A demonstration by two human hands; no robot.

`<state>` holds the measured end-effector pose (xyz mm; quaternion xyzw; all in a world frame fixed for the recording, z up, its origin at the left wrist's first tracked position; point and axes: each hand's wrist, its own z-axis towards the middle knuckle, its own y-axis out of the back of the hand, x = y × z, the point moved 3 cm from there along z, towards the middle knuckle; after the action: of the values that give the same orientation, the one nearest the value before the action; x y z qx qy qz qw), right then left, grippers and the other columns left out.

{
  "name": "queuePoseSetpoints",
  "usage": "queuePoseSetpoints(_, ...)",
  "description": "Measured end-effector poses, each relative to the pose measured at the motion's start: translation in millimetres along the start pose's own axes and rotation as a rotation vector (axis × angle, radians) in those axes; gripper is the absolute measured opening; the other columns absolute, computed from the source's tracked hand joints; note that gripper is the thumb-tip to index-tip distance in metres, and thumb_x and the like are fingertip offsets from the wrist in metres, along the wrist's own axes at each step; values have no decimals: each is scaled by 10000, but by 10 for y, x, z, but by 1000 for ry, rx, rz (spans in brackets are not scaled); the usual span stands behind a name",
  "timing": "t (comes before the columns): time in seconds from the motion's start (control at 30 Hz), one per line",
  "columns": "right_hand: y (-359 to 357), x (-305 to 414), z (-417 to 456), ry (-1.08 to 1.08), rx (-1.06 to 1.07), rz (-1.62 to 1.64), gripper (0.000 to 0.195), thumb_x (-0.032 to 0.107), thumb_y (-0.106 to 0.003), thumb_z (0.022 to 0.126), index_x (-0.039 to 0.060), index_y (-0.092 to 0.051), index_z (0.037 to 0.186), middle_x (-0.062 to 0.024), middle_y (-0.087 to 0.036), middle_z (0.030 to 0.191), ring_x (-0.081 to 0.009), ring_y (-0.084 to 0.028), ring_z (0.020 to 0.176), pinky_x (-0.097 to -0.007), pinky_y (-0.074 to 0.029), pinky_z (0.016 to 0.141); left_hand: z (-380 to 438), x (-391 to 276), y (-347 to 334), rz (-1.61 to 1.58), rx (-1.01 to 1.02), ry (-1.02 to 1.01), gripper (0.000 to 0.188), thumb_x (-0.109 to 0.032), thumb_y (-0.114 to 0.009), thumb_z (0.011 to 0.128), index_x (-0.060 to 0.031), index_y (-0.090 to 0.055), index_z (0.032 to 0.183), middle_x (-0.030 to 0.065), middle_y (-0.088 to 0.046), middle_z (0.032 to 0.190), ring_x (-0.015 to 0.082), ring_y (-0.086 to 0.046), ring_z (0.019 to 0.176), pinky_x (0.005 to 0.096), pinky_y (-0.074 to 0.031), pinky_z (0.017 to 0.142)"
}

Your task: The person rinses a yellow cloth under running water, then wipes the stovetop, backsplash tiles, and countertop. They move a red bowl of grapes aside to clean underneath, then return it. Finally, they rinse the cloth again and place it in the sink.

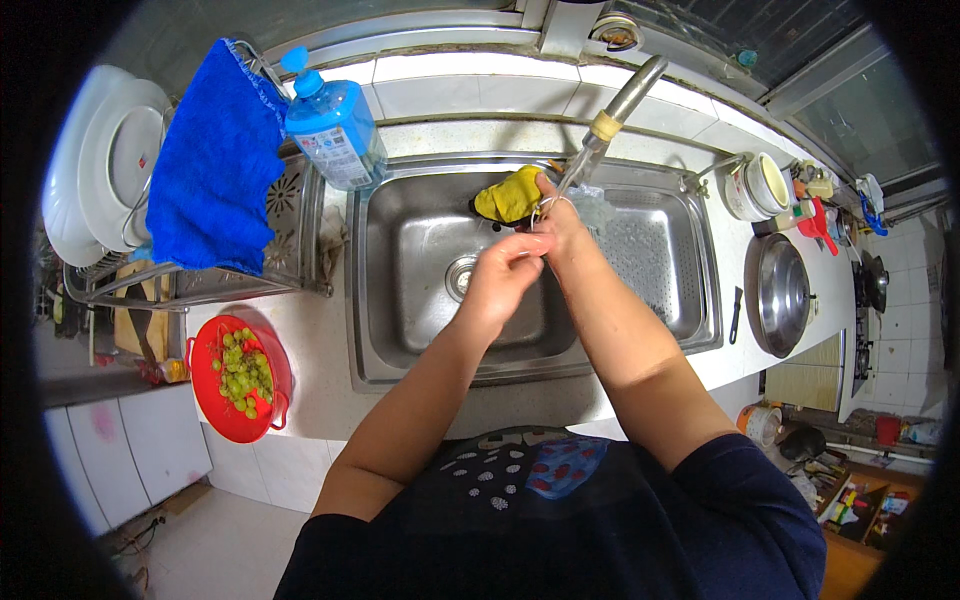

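Both of my hands are over the stainless steel double sink [420, 352], under water running from the metal faucet [626, 97]. My right hand [559, 221] is below the stream, its thumb raised near a yellow cloth [510, 196]; its palm and most fingers are hidden, so whether it grips the cloth cannot be told. My left hand [517, 274] touches the right hand near the wrist, with its fingers curled; no object shows in it. The cloth lies at the back of the left basin, near the divider. The drain [460, 277] shows left of my left hand.
A red colander [281, 375] with green grapes [244, 367] stands at left. Behind it are a blue towel [214, 165], a blue pump bottle [334, 135] and white plates [124, 161] on a rack. At right are a peeler or small knife [736, 315], a metal lid [782, 295] and stacked bowls [757, 187].
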<state>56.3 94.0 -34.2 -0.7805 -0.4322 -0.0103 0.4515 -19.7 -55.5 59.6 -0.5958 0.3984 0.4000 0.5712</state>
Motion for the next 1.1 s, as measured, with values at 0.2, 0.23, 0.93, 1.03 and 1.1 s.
queuePoseSetpoints(0.2, -283, 61, -329, 72, 62, -229, 450, 396, -595, 898, 1, -592, 1115, -138, -649, 1078, -283, -643, 950, -435, -527, 837, 87, 306, 545, -127, -489, 326, 487, -299, -624, 875, -118, -454, 1294, 63, -491, 1280, 199, -495, 1128, 434, -409, 886)
queuePoseSetpoints(0.23, -356, 73, -444, 79, 82, -303, 480, 414, -613, 882, -4, -596, 1117, -144, -651, 1085, -272, -645, 968, -418, -526, 861, 112, 271, 568, -165, -540, 362, 533, -353, -619, 874, -130, -427, 1318, 70, -450, 1316, 225, -483, 1143, 461, -402, 895)
queuePoseSetpoints(0.93, -197, 137, -1486, 1420, 408, -1959, 235, 224, -739, 657, 103, -618, 819, -74, -550, 1163, -292, -437, 1225, -554, -218, 1087, 799, 651, 50, -1023, 180, 504, 552, -589, -424, 916, -74, -602, 1006, 100, -652, 934, 262, -639, 894, 441, -530, 800)
queuePoseSetpoints(1.03, -169, 129, -1390, 1486, 405, -1851, 219, 262, -712, 690, 97, -615, 796, -89, -555, 1135, -309, -462, 1175, -540, -234, 1072, 816, 792, 45, -943, 59, 519, 449, -515, -474, 929, -89, -614, 940, 97, -654, 908, 254, -637, 873, 432, -526, 788)
queuePoseSetpoints(1.1, -208, 100, -1344, 1528, 360, -1804, 212, 284, -680, 725, 94, -616, 794, -99, -561, 1119, -319, -483, 1124, -532, -277, 1034, 865, 891, 8, -992, -31, 558, 383, -466, -509, 929, -100, -617, 897, 96, -653, 892, 254, -633, 858, 431, -519, 786)
